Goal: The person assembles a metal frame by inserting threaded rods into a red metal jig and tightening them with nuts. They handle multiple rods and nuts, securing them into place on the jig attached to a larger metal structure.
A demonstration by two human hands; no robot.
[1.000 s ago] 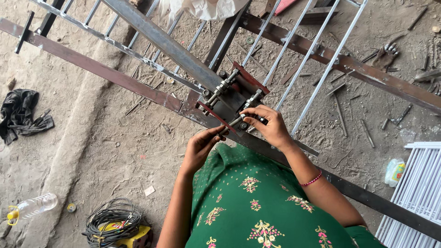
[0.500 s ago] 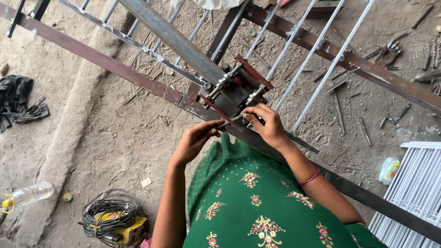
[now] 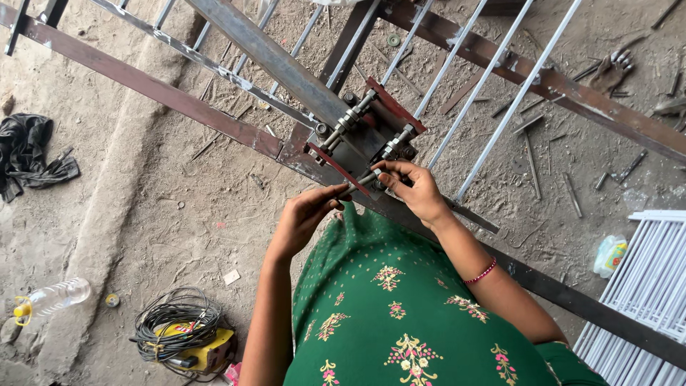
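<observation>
Roller jig (image 3: 361,139) with red plates sitting on rusty steel frame (image 3: 164,96), centre of view. Right hand (image 3: 414,189) pinching small metal rod (image 3: 368,179) at jig's near edge, fingers closed around it. Left hand (image 3: 304,218) curling loosely, fingertips touching jig's lower red plate; whether gripping anything, cannot tell. White bars (image 3: 500,100) crossing frame beyond jig. Cable coil (image 3: 175,325), plastic bottle (image 3: 50,299), black cloth (image 3: 28,154) lying on dirt floor, well apart.

grey bolted clamp jig (image 3: 364,139), red-edged plates, on rusty steel frame (image 3: 179,107)
</observation>
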